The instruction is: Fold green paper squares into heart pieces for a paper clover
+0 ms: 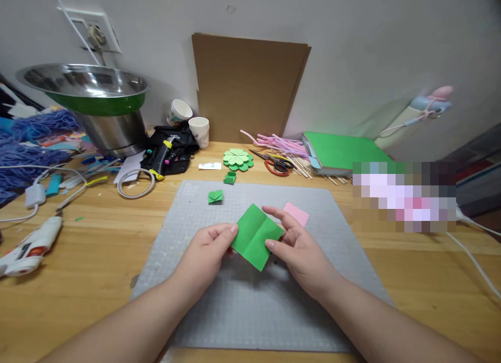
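Note:
A square of green paper (256,237) with a crease across its middle is held up above the grey cutting mat (235,321). My left hand (213,248) pinches its left corner between thumb and fingers. At the right corner, my right hand (299,245) grips the sheet with the thumb on top and the index finger stretched out past the edge. Behind the right fingers lies a pink paper square (296,214), partly covered. Two small folded green paper pieces, one nearer (215,197) and one farther (229,178), rest toward the mat's far edge.
Layered green paper petals (238,159), scissors (278,165) and pink stems (279,142) lie behind the mat. A green book (346,150) is at right. Glue guns, one white (33,250) and one black (159,159), lie left, near a steel bowl (84,81) and paper cups (199,132).

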Motion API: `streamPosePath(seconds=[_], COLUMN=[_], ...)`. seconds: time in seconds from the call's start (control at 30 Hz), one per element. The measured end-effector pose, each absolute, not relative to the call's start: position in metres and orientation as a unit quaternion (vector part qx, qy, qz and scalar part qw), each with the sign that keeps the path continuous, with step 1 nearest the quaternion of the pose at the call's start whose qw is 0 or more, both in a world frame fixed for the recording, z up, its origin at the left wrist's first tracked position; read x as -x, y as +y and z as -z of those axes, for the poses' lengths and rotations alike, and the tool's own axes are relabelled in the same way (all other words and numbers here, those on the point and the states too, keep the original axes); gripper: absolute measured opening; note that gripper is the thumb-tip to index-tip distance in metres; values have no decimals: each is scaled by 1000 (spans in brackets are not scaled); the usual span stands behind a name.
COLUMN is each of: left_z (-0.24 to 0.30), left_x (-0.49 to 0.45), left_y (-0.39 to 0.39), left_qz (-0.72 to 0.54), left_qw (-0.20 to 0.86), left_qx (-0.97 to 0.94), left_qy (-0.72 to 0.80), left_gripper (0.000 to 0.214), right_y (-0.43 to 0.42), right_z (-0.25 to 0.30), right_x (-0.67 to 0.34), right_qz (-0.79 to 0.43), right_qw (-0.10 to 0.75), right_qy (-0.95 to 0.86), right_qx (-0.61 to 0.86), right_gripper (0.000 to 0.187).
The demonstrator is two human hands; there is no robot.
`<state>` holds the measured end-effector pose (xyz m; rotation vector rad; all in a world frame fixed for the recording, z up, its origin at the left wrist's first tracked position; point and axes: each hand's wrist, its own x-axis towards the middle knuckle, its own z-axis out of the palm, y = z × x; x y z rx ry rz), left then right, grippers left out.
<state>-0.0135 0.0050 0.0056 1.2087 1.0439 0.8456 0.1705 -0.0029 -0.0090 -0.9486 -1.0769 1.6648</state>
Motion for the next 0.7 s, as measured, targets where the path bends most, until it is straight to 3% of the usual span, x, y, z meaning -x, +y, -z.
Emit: streamPosePath(seconds=[0.1,0.2,0.23,0.33,0.43,0.6,0.7], left_z=[-7,-3,0,6,8,4,5], left_x=[12,10,9,11,16,18,16], left_y=[5,2,1,-2,-1,2,0], left_qz=[-323,-302,-317,-368,-309,-216,-184], left_qw=[657,665,642,479,292,177,136], left_qx=[-517,-521,-531,-634,-786,-870,-878], left_qy=[443,441,452,483,449,405,421], left_gripper=[36,20,19,48,59,26,14], right_y=[0,2,3,7,10,16,16], right_z=[9,11,12,14,17,20,13], right_x=[-172,-173,-173,-176,-181,-189,-193], right_qz=[-693,-691,-687,-673,-644,-561,-385], right_qw=[471,476,470,430,382,340,362], right_qy=[-400,-394,-403,-444,-501,-600,-699], right_qx=[372,375,381,406,435,458,481], right_gripper=[57,52,52,54,52,41,27])
